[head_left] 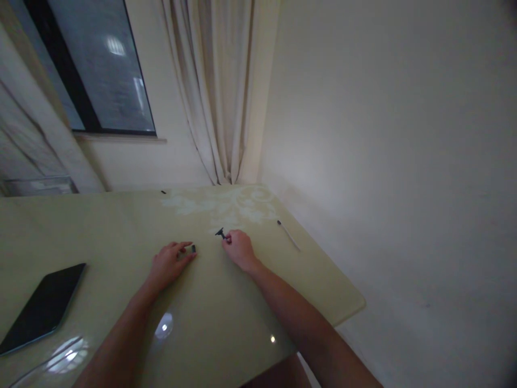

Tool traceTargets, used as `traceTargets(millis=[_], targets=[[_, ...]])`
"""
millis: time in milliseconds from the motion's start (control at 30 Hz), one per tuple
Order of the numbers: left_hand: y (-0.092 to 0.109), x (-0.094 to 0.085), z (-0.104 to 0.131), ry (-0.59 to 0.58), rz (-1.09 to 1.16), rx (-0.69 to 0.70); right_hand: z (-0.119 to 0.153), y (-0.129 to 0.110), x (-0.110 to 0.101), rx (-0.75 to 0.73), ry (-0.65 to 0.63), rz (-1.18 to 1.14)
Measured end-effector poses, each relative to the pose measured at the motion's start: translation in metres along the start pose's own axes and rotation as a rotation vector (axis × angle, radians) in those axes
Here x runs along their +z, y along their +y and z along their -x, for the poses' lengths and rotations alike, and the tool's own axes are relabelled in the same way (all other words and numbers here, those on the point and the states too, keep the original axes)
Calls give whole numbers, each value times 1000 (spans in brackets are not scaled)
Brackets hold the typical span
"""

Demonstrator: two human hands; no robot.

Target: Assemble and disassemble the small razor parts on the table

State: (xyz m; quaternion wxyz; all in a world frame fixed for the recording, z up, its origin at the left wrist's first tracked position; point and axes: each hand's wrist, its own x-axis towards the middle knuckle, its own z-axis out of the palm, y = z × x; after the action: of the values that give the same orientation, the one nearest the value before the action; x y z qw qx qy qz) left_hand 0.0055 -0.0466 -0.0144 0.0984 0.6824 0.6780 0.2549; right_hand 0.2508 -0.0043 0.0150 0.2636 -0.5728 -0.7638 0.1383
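Black T-piece (220, 233) juts leftward; right grip (239, 250) pinches stem.

one left hand (167, 264), one right hand (241, 250), one t-shaped piece (220, 233), one small block (193, 248), one dark-tipped stick (289, 235), one tablet (44, 307) and one tiny scrap (163, 192) are counted, with one table (121, 226); one window (99, 64) and two curtains (218, 81) are seen.
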Motion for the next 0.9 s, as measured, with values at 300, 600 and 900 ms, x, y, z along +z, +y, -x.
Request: traceTargets(millis=[300,600,900], targets=[[-4,-5,-7,2,-61,62,-17,-71,47,46,-81,67],[6,-5,-3,4,-132,-93,-12,7,-20,143,90,171],[-10,-6,-12,4,3,-41,27,147,-107,329,304,50]])
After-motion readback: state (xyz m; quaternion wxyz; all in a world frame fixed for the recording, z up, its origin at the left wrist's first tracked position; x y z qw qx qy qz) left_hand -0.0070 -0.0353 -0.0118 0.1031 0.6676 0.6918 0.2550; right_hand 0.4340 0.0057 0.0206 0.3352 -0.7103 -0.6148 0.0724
